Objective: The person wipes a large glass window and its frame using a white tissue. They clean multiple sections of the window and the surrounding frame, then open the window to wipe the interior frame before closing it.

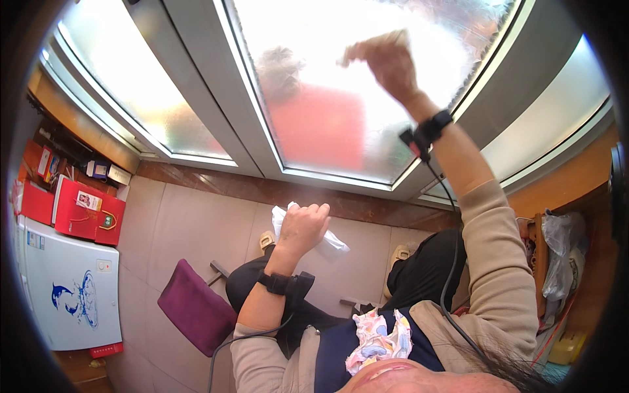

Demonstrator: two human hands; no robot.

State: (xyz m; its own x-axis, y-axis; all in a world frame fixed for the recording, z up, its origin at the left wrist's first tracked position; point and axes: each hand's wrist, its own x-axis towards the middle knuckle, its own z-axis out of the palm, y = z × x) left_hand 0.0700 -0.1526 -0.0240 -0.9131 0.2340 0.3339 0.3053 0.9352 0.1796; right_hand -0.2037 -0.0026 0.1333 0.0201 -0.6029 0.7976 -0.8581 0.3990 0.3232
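My left hand (303, 225) is closed around a crumpled white cloth or paper (335, 243), whose ends stick out on both sides, above the tiled floor. Up at the right, my right hand (385, 64) is raised before the bright frosted glass pane (319, 127) of a metal-framed door. It is blurred, with bent fingers; whether it holds or touches anything cannot be told. Both wrists wear black straps with small devices and cables. A blurred red shape and a darker patch show through the glass.
A purple cushioned seat (196, 307) stands left of my legs. At the far left, red gift boxes (86, 211) rest by a white appliance (71, 290) with a dolphin picture. Plastic bags (560, 255) hang by wooden furniture at the right.
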